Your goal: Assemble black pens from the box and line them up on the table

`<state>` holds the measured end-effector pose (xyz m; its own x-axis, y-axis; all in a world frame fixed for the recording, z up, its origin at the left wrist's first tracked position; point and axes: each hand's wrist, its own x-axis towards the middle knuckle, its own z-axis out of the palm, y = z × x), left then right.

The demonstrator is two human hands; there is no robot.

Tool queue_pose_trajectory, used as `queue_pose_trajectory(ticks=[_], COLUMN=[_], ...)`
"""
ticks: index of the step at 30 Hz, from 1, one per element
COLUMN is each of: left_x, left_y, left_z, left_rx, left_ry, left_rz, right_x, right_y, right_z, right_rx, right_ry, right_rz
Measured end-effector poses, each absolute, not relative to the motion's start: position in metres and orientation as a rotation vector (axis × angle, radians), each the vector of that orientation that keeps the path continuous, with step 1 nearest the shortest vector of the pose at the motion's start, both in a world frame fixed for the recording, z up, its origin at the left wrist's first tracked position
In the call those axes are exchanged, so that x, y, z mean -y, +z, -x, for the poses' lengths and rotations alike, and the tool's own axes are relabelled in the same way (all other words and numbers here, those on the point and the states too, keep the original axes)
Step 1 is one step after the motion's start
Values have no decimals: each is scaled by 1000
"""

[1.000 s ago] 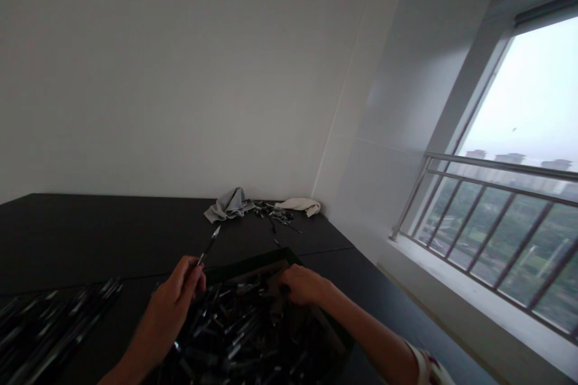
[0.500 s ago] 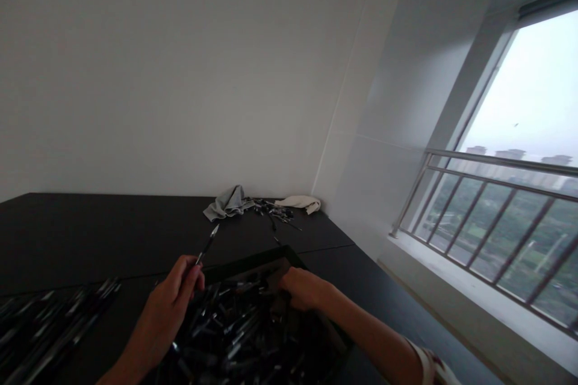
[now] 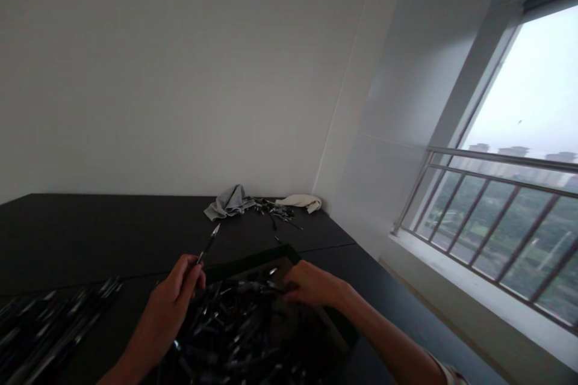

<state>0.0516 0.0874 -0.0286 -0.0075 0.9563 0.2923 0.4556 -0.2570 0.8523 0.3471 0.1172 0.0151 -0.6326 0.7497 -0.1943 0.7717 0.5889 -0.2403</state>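
My left hand (image 3: pixel 169 307) is closed on a thin dark pen (image 3: pixel 208 245) whose silver tip points up and away from me. My right hand (image 3: pixel 311 283) rests with curled fingers on a heap of dark pen parts (image 3: pixel 239 331) inside a dark box (image 3: pixel 262 258). Its fingers pinch at a piece in the heap, which is too dark to name. Both hands sit at the near end of a black table (image 3: pixel 90 234).
A second pile of dark pens (image 3: pixel 45 325) lies at my left. At the far table corner lie a grey cloth (image 3: pixel 228 203), a cream cloth (image 3: pixel 300 201) and loose small parts (image 3: pixel 273 210). A railed window (image 3: pixel 497 204) is on the right.
My right hand has shifted slightly to the right and lifted a little over the heap. My left hand holds the pen in the same place.
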Motion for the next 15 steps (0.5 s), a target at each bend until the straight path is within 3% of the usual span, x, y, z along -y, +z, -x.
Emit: queue_pose_trajectory(ticks=[15], left_x=[-87], left_y=[-25], left_z=[-53], left_rx=[-1485], left_ry=[1239], left_rz=[-1764], right_x=[-92], right_y=[42], right_z=[-345], right_rx=[-2681], right_ry=[-1146], right_rz=[-1377])
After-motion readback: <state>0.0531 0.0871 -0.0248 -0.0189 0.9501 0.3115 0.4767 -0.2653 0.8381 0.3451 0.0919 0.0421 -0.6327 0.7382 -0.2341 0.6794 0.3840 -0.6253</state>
